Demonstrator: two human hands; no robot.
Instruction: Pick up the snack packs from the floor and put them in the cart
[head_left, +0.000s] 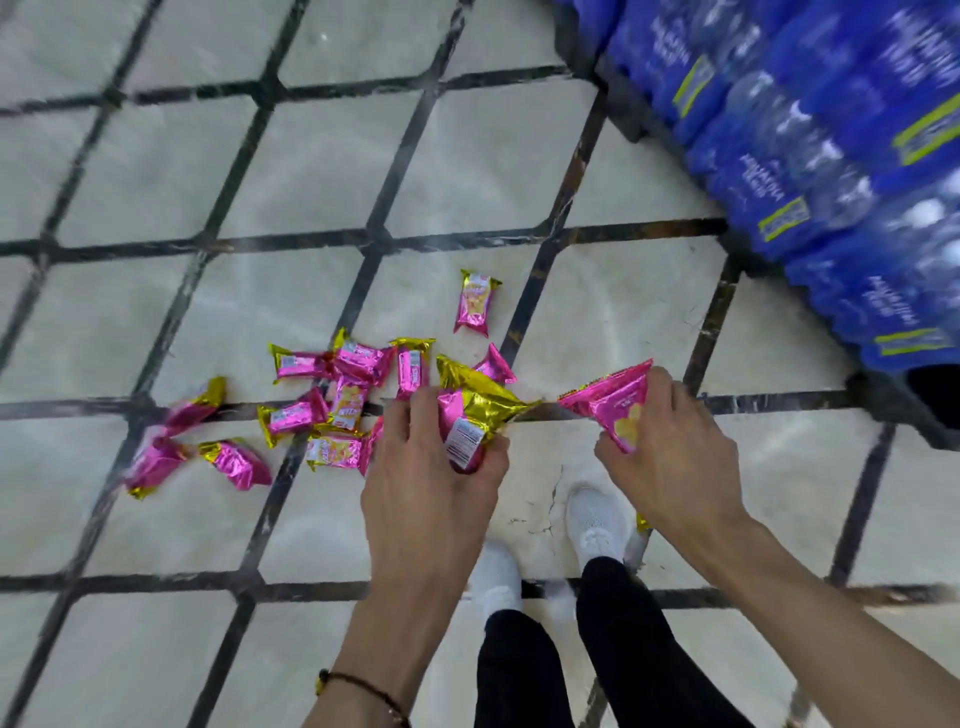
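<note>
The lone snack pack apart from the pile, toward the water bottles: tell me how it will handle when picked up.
The lone snack pack is probably light and floppy: similar packs crumple in the left hand. Its glossy foil looks slippery, so pinch a crimped end. Lying flat, it would likely slide on the tile, not roll.
</note>
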